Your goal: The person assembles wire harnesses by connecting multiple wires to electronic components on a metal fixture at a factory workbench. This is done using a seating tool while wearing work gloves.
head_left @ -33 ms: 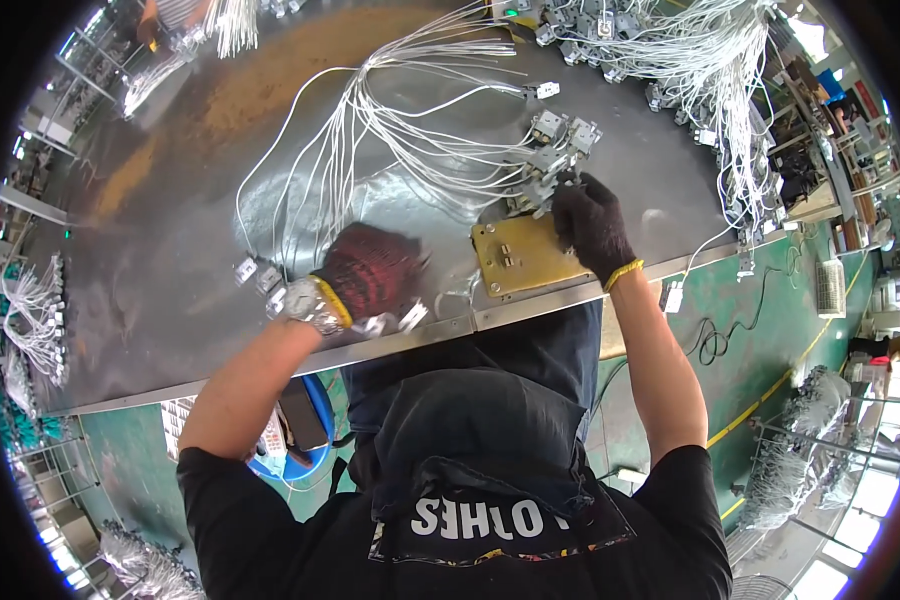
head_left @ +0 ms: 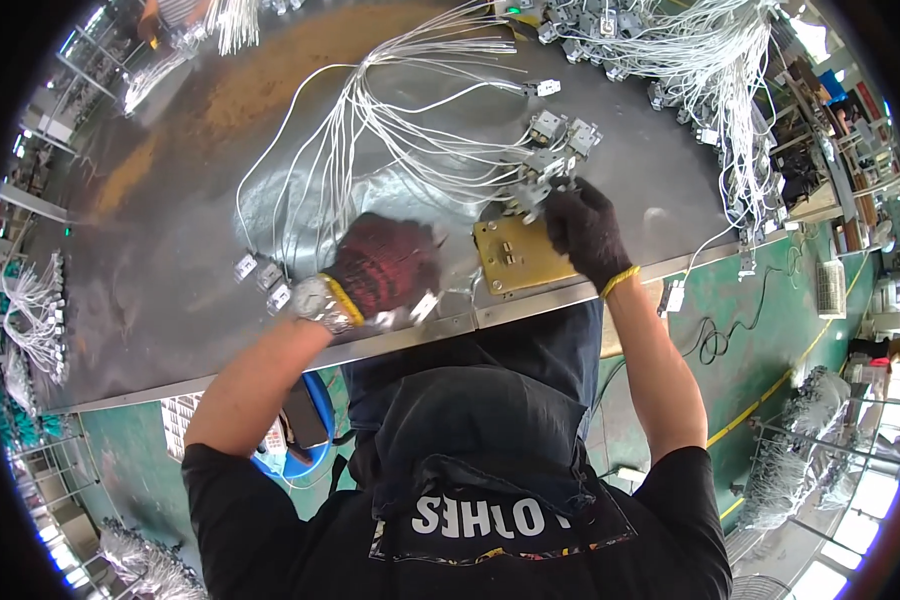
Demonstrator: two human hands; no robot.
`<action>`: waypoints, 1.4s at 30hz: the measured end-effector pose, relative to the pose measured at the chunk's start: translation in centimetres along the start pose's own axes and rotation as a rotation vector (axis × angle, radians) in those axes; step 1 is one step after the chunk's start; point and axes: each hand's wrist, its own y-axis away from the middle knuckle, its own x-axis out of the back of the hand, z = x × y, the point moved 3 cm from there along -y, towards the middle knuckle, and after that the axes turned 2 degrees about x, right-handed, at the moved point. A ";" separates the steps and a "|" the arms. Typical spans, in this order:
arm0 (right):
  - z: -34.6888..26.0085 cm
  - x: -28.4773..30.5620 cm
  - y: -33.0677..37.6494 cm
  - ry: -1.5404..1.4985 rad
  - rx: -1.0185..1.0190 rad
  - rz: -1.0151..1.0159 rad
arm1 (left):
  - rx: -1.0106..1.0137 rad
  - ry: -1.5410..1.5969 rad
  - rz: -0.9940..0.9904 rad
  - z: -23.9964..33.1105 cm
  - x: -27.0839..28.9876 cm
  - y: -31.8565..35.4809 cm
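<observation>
My left hand (head_left: 385, 265), in a dark red and black glove, is closed low over the metal table, its fingertips blurred. Small white-tagged pieces (head_left: 425, 306) show just below it; what its fingers hold is hidden. My right hand (head_left: 585, 228), in a dark glove with a yellow cuff, curls its fingers round a grey metal connector (head_left: 536, 194) at the near edge of a connector cluster (head_left: 562, 135). White wires (head_left: 410, 160) run from that cluster to a bundle farther back. A brass-coloured plate (head_left: 518, 258) with a small raised fitting lies between my hands, partly behind the right one.
Several more tagged connectors (head_left: 263, 280) lie left of my left hand. A large heap of white wires (head_left: 705, 60) with connectors spreads along the back right, some hanging over the edge. The table's metal front edge (head_left: 450, 328) runs before me; a blue tub (head_left: 320, 400) stands below it.
My left hand has shifted slightly right, and the white-tagged pieces below it have moved along. My right hand has moved a little left and nearer to me.
</observation>
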 end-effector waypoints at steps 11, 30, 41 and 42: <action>1.0 -3.8 5.8 -0.127 -0.080 0.050 | -0.027 0.214 0.186 3.6 -2.3 -4.4; -0.1 -2.6 5.9 0.335 -0.052 0.015 | -0.050 0.228 0.136 5.4 -1.5 -4.6; 0.7 -2.4 6.3 0.282 -0.078 0.019 | -0.077 0.323 0.239 5.7 -1.5 -4.8; 0.7 -2.3 6.2 0.282 -0.077 0.015 | -0.077 0.298 0.209 5.9 -1.6 -4.9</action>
